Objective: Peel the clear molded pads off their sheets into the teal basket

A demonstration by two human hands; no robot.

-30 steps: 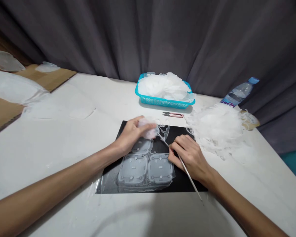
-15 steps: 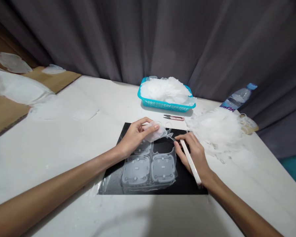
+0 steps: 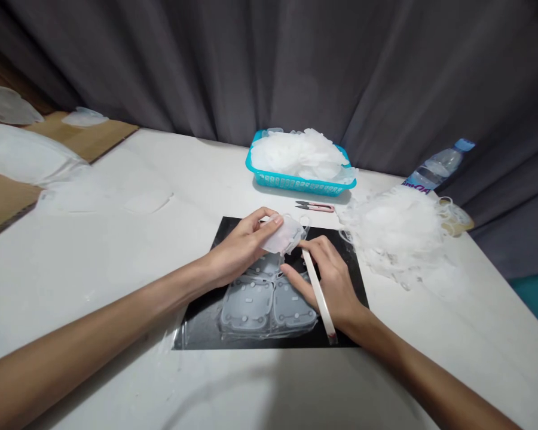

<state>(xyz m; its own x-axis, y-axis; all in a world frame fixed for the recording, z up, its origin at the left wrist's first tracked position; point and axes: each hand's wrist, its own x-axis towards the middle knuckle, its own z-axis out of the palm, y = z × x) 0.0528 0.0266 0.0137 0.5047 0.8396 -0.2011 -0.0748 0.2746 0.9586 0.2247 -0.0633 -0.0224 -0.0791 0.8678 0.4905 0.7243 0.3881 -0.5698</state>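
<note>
My left hand [image 3: 251,239] is closed, pinching a translucent, rounded-square silicone piece [image 3: 283,234] between thumb and fingers above the black mat [image 3: 201,304]. A slim tool with a long white handle [image 3: 318,292] lies in my right hand [image 3: 332,275], whose fingers are at the piece's right edge; the tool's tip is hidden. Thin clear trimmings hang along that edge. Beneath both hands, a translucent moulded sheet [image 3: 247,304] with several rounded-square sections rests on the mat, its upper right partly covered by my right hand.
Behind the mat stands a turquoise basket [image 3: 296,184] heaped with white translucent pieces. Thread snips [image 3: 316,206] lie before it. At right are a pile of clear scraps [image 3: 399,233] and a water bottle [image 3: 439,167]. Cardboard [image 3: 89,140] with plastic bags on it lies at left.
My right hand has moved left with the white-handled tool, up to the silicone piece. My left hand has turned the piece so its face shows more. The view has shifted slightly.
</note>
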